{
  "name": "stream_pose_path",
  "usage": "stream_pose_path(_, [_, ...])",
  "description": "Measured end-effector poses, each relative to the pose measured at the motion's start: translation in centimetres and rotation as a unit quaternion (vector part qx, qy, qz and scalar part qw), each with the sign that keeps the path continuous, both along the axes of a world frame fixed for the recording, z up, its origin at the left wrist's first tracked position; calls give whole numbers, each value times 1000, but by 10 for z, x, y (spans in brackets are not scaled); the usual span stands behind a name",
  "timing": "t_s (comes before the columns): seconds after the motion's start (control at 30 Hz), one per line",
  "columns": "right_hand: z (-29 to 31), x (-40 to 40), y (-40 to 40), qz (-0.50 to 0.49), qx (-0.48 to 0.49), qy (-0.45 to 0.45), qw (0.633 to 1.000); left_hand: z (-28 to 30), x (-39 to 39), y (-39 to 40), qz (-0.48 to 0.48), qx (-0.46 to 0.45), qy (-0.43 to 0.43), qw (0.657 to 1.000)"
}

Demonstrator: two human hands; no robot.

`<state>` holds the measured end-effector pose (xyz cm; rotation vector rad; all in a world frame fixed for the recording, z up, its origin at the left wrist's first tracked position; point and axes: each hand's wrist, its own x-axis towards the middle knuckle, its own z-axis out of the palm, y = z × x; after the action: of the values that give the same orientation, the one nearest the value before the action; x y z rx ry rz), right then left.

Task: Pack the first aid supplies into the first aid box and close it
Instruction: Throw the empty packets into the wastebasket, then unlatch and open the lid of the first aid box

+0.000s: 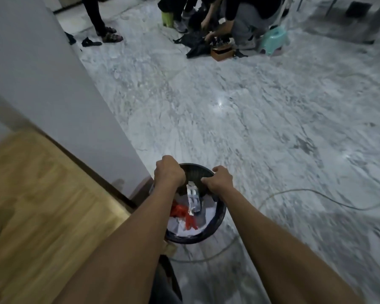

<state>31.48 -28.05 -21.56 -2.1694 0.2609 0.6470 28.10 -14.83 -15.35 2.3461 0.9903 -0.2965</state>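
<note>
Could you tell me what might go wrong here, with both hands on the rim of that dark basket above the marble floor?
The basket is tilted, with loose white packets and a red item inside, so things could spill.

A pale cable loops across the floor right by the basket: a possible trip or snag.

The left hand and right hand grip only the far rim, so it might slip.

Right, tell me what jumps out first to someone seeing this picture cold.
Two bare forearms reach forward from the bottom edge, the left hand and right hand both gripping the far rim of a dark round bin at lower centre. Inside it lie white paper and red scraps. At the top, on the marble floor, people crouch over dark bags beside a mint plastic stool.
</note>
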Motion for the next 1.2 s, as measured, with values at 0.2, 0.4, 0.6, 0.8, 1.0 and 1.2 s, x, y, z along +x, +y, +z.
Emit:
stream_pose_path(0.2, [17,4,5,9,4,-17,1000,13,-1,7,-15,11,-16,1000])
stream_pose_path(0.4, [63,-1,14,12,38,-45,998,64,-24,17,-10,15,-55,998])
stream_pose_path(0.6, [139,-25,37,20,113,-104,988,140,-70,35,-20,44,-140,989])
stream_pose_path(0.8, [216,-77,66,64,191,-172,964,211,-141,51,14,92,-241,966])
stream_pose_path(1.0, [279,-151,113,124,261,-207,935,252,-231,83,30,143,-306,941])
stream_pose_path(1.2, [308,-223,168,220,298,-248,895,258,-316,123,96,174,-348,916])
